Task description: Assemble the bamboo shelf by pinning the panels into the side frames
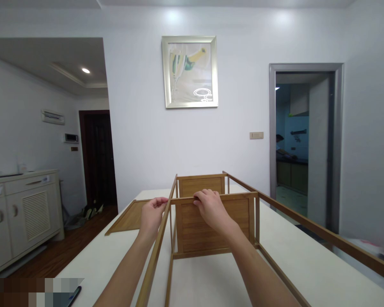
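Note:
A wooden rack frame (257, 218) lies across a white table, its long rails running toward me. Between the rails stands a wooden shelf panel (211, 228), upright on its edge. My right hand (211, 207) curls over the top edge of this panel and grips it. At the left rail (158, 238), my left hand (152, 216) pinches its fingertips together against the outer side, level with the panel's top corner. Whatever those fingertips hold is too small or hidden to make out. A second shelf panel (201, 186) sits farther back between the rails.
A loose wooden panel (126, 216) lies flat on the white table (115, 260), left of the rack. Near the table's left edge is a dark phone-like object (74, 296), partly covered by blurred blocks. Beyond the doorway (273, 149) at right, another person (283, 151) is partly visible.

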A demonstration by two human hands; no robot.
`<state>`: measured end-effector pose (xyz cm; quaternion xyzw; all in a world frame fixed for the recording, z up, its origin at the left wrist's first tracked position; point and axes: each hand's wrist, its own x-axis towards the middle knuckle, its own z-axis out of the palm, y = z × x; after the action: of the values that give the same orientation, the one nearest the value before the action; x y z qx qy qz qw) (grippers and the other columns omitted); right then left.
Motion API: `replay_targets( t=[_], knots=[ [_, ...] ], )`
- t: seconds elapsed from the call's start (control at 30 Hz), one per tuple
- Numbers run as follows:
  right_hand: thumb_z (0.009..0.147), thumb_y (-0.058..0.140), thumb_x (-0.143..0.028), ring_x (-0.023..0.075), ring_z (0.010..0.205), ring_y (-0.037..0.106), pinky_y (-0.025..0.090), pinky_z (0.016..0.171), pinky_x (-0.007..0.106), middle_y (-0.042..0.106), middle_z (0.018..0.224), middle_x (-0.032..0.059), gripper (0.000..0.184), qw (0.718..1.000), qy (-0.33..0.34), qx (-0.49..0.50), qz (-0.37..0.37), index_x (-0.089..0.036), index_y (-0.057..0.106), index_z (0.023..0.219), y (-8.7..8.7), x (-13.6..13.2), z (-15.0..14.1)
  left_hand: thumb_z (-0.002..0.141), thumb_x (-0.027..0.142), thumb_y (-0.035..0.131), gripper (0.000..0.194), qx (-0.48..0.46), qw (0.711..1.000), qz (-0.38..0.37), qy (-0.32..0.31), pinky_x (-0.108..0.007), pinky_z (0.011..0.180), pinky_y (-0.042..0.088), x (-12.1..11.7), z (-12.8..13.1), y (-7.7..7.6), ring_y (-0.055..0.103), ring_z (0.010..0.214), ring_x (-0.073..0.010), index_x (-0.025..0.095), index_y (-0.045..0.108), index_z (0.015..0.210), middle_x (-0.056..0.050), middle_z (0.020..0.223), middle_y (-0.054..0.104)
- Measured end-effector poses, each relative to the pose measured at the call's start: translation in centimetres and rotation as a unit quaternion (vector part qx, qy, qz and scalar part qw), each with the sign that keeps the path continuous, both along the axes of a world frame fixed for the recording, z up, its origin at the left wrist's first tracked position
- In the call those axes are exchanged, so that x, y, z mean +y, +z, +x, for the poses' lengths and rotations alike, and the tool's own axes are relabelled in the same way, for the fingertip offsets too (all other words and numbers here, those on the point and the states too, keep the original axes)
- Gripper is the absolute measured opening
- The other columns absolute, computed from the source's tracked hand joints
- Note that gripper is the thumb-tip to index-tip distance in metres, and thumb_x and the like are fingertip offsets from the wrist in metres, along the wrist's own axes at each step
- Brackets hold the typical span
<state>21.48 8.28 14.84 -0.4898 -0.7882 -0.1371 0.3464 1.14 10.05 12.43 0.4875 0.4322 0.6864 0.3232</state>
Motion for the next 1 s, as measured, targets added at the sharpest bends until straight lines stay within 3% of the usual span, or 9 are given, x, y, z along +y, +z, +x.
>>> replay_targets(
  t=[0.23, 0.43, 0.67, 1.0],
  knots=[
    [0.095, 0.054, -0.017, 0.0209, 0.096, 0.057, 0.035, 0.086, 0.034, 0.068, 0.1, 0.0075, 0.016, 1.0, 0.0, -0.004, -0.002, -0.018, 0.066, 0.104, -0.1, 0.1, 0.0, 0.055, 0.035, 0.076, 0.033, -0.015, 1.0, 0.015, 0.006, -0.031, 0.078, 0.051, 0.2, 0.0, 0.0, 0.067, 0.08, -0.0192, 0.015, 0.068, 0.08, -0.008, 0.083, 0.073],
    [0.095, 0.054, -0.017, 0.0211, 0.097, 0.058, 0.035, 0.086, 0.034, 0.068, 0.099, 0.0073, 0.016, 1.0, 0.0, -0.002, 0.001, -0.019, 0.066, 0.104, 0.0, 0.1, 0.0, 0.062, 0.039, 0.072, 0.032, 0.001, 1.0, -0.01, 0.022, -0.031, 0.068, 0.051, -0.3, 0.1, 0.5, 0.066, 0.075, -0.0212, 0.014, 0.07, 0.083, -0.009, 0.08, 0.074],
    [0.094, 0.055, -0.016, 0.0202, 0.095, 0.058, 0.035, 0.085, 0.033, 0.068, 0.098, 0.0059, 0.014, 1.0, 0.01, 0.002, 0.006, -0.019, 0.066, 0.103, 0.0, 0.2, 0.2, 0.064, 0.042, 0.069, 0.027, 0.032, 0.999, -0.019, 0.017, -0.028, 0.058, 0.046, -1.1, 0.4, 0.9, 0.063, 0.067, -0.0197, 0.016, 0.071, 0.068, -0.007, 0.072, 0.073],
    [0.096, 0.05, -0.015, 0.0208, 0.094, 0.059, 0.036, 0.085, 0.034, 0.069, 0.097, 0.0068, 0.018, 1.0, 0.011, -0.004, 0.018, -0.018, 0.066, 0.103, -0.2, 0.4, 0.2, 0.062, 0.046, 0.071, 0.032, 0.04, 0.999, -0.011, 0.009, -0.027, 0.06, 0.045, -0.4, 0.1, 0.4, 0.061, 0.066, -0.0184, 0.015, 0.071, 0.069, -0.007, 0.069, 0.072]
  ],
)
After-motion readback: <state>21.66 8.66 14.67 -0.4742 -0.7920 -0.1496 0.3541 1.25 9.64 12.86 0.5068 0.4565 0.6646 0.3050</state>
